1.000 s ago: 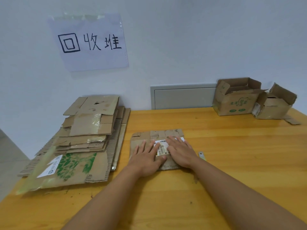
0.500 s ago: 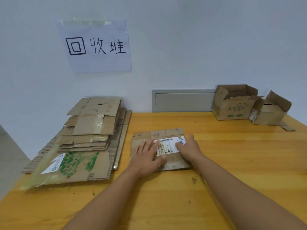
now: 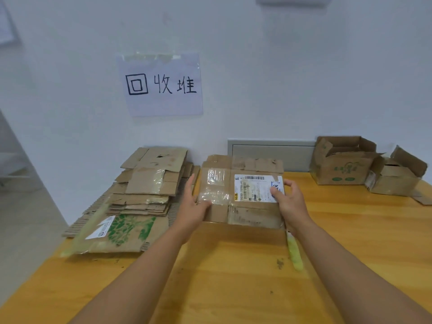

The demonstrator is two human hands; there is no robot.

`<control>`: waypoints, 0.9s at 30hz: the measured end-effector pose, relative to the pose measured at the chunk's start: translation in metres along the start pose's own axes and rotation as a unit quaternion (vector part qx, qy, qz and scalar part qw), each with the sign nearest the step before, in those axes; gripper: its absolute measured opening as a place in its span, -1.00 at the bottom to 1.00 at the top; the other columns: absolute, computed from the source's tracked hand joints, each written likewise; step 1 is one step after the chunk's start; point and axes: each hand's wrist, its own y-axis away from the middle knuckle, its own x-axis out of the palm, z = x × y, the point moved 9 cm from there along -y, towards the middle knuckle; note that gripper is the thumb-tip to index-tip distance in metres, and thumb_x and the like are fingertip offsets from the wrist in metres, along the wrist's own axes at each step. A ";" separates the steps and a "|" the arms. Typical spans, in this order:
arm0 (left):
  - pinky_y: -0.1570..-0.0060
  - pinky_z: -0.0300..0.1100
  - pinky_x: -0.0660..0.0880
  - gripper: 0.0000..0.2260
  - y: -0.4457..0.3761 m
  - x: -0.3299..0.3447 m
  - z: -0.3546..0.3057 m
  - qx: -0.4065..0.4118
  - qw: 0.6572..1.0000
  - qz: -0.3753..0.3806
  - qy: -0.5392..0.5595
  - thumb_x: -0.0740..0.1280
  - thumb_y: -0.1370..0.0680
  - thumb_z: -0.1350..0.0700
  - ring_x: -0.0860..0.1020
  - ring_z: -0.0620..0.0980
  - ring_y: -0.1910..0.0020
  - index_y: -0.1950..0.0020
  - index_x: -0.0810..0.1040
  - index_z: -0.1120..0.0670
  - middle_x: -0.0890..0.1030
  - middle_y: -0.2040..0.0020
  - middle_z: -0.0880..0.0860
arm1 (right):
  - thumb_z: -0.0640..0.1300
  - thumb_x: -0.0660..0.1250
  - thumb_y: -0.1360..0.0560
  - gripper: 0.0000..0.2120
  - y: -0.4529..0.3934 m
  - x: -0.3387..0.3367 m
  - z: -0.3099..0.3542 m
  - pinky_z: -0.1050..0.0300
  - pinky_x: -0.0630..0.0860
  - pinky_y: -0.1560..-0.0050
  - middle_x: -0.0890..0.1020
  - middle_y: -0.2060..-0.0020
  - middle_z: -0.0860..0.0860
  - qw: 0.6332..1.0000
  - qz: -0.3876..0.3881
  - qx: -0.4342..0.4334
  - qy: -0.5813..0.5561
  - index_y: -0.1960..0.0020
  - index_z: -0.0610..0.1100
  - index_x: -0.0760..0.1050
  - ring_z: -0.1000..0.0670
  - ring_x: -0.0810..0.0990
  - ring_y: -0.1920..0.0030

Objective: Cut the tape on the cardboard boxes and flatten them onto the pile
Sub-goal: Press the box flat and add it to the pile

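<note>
Flattened box point(image 3: 243, 190) right of pile point(image 3: 138, 197)

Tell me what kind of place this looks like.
Probably a cardboard recycling corner in a plain workroom. A handwritten paper sign hangs on the wall above a pile of flattened boxes on a wooden table, and two opened boxes wait at the far right.

Soft, even, bright indoor light; faint shadows, wide-angle bending, slight blur at edges.

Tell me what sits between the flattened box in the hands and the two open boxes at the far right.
In the head view, only bare wooden table separates the flattened box from the open boxes.
</note>
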 end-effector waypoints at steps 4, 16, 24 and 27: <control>0.27 -0.27 0.55 -0.35 0.006 -0.031 -0.024 0.029 0.998 -0.061 -0.007 0.36 -0.57 0.27 0.65 -0.08 0.11 -0.46 0.19 -0.27 0.58 -0.16 0.22 | -0.14 0.30 -0.61 -0.89 0.005 0.020 0.001 -0.13 0.65 0.22 0.67 0.00 -0.14 0.998 -0.010 0.041 -0.056 -0.10 -0.01 0.40 -0.16 0.68 0.12; 0.19 -0.04 0.63 -0.14 0.025 -0.031 -0.014 -0.056 0.966 -0.061 0.245 0.41 -0.52 0.30 0.69 0.07 0.03 -0.56 -0.04 -0.24 0.63 -0.12 0.13 | -0.34 0.27 -0.60 -0.78 0.046 0.122 0.003 0.04 0.65 0.23 0.72 0.05 -0.11 0.943 0.113 0.108 -0.293 -0.21 -0.17 0.43 -0.08 0.73 0.12; 0.19 0.10 0.66 -0.35 0.024 -0.079 -0.019 -0.027 0.985 -0.131 0.106 0.23 -0.58 0.39 0.69 -0.02 0.25 -0.42 0.17 -0.27 0.48 -0.36 0.11 | -0.37 0.37 -0.51 -0.40 0.036 0.108 0.013 0.10 0.62 0.25 0.74 0.13 -0.10 0.968 0.108 0.041 -0.221 -0.36 0.13 0.27 -0.07 0.73 0.16; 0.32 0.05 0.65 -0.48 0.017 -0.106 -0.023 -0.008 0.987 -0.151 0.049 0.22 -0.60 0.34 0.69 0.00 0.27 -0.29 0.32 -0.30 0.53 -0.09 -0.05 | -0.42 0.31 -0.51 -0.42 0.038 0.129 0.023 0.12 0.63 0.19 0.65 0.07 -0.18 0.988 0.134 -0.024 -0.075 -0.35 0.13 0.39 -0.11 0.71 0.12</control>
